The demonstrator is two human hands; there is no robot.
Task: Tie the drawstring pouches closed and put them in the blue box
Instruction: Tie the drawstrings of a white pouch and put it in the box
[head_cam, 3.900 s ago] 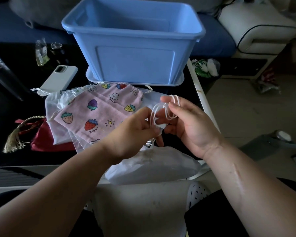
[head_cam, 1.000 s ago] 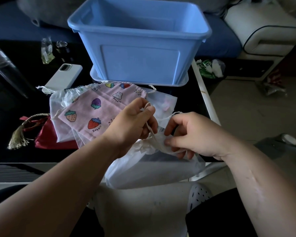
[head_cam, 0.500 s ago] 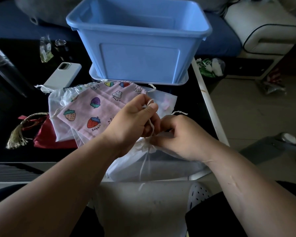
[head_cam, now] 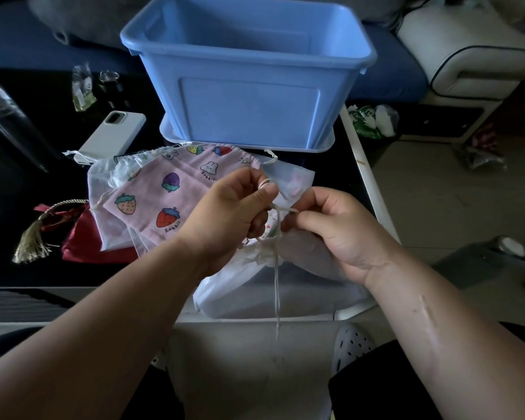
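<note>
Single view, head-worn, wide-angle. Faces forward and steeply down, over both forearms. Close in: left hand (head_cam: 231,213) and right hand (head_cam: 340,228) sit mid-frame above the desk (head_cam: 109,274) near edge. Blue box (head_cam: 249,110) top centre, far side. Floor (head_cam: 437,192) at right. Lap along bottom edge.

Home, living room. Low black counter (head_cam: 43,277) has a blue sofa (head_cam: 385,71) behind it and a white padded armchair (head_cam: 467,56) past its right end. Phone (head_cam: 112,134) on it, tiled floor (head_cam: 437,192) alongside.
</note>
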